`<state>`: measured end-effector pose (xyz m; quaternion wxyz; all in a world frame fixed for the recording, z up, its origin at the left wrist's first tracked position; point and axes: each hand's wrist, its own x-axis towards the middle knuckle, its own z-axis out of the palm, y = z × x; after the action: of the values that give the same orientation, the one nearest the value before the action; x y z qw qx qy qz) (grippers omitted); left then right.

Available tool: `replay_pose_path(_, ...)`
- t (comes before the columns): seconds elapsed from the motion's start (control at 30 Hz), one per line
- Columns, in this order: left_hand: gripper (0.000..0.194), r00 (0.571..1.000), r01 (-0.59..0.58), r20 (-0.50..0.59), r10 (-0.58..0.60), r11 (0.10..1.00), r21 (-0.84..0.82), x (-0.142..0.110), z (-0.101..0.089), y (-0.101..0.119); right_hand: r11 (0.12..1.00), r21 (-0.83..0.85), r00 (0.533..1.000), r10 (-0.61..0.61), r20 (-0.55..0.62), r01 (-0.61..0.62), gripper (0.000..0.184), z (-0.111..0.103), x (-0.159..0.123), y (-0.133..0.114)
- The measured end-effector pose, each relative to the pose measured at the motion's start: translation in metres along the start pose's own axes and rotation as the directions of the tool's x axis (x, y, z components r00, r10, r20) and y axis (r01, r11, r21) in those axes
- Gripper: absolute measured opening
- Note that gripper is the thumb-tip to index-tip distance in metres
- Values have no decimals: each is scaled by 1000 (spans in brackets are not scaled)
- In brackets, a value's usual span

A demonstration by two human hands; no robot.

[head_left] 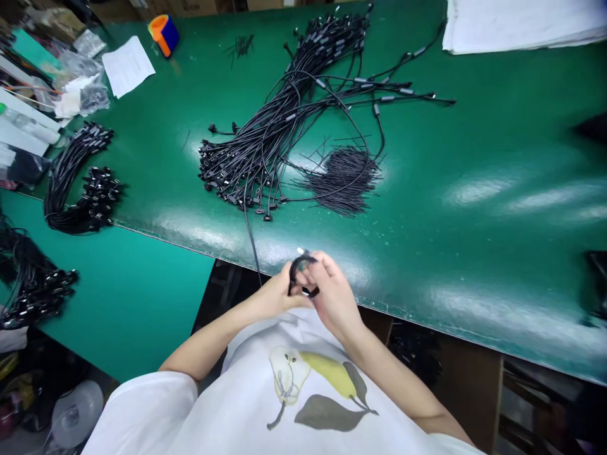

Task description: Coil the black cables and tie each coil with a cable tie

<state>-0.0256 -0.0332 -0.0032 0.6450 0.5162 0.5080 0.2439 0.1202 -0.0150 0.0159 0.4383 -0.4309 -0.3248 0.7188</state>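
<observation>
Black cable coil (292, 279) is sitting between my two hands, just off the near edge of the green counter (474, 240) and in front of the white T-shirt (246, 417). My left hand (275, 294) is gripping it from one side and my right hand (336, 292) from the other; the fingers of both are closing around the cable, with no wide gap.

As I am judging it, this one piece is partly done: it is bending into a small ring, but whether a tie is fastening it I cannot tell. Much seems to be left, because a big heap of loose cables (289, 117) is lying uncoiled on the counter, and beside it many thin black strips (344, 180) are waiting in a pile. At the left, a curved cable bundle (61, 183) is resting, perhaps a separate lot.

The coil is looking dark, slim and flexible, with a small opening in its middle. A pale tip (301, 251) is showing above it; the finer details are blurring.
</observation>
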Motion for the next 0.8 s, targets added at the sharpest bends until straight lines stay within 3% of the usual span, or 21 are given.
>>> replay_pose_path(0.07,57,997,43,52,-50,992,118,0,1,1,968,-191,986,-167,-1,164,41,0,-8,4)
replay_pose_path(0.13,48,993,32,105,-49,988,152,1,3,1,931,-270,968,-246,37,247,37,-2,-10,7)
replay_pose_path(0.2,37,993,24,114,-40,990,137,2,7,2,958,-200,979,-200,46,205,31,-3,-8,7)
replay_pose_path(0.3,38,996,58,71,-62,996,65,4,13,0,980,-95,985,-175,2,174,27,-2,-1,3)
replay_pose_path(0.4,38,997,66,35,-65,997,-34,7,18,-6,949,-190,968,-250,26,251,39,-1,5,0)
replay_pose_path(0.5,35,999,-7,40,12,989,-144,10,19,-11,929,-240,959,-274,69,282,31,0,9,-2)
replay_pose_path(0.6,39,980,-2,193,49,971,-238,11,18,-11,938,-209,961,-270,62,277,31,-2,12,-5)
replay_pose_path(0.67,45,940,60,337,58,943,-328,9,17,-7,935,-225,961,-262,89,275,34,-6,14,-9)
replay_pose_path(0.8,53,878,227,472,78,800,-555,3,17,2,881,-323,935,-289,207,344,32,-14,17,-16)
